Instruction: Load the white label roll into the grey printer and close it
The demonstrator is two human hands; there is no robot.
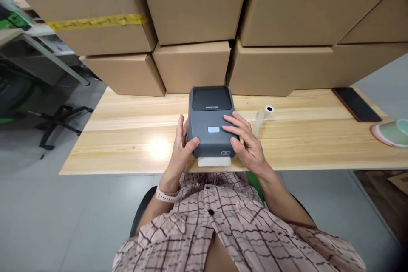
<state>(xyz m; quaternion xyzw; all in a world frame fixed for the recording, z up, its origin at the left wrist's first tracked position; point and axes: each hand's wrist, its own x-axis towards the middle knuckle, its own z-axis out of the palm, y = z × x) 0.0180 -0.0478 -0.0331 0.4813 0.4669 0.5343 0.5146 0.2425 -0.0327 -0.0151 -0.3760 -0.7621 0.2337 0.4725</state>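
Resting left hand [182, 151] and right hand [247, 142], both loosely spread, against either side of the printer [207, 120] at frame centre (with paper [214, 161] at its lower edge), left of a roll [265, 112].

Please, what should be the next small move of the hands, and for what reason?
Perhaps the right hand should pinch the white paper: it sticks out at the near end of the printer, close to that hand, and neither hand holds it.
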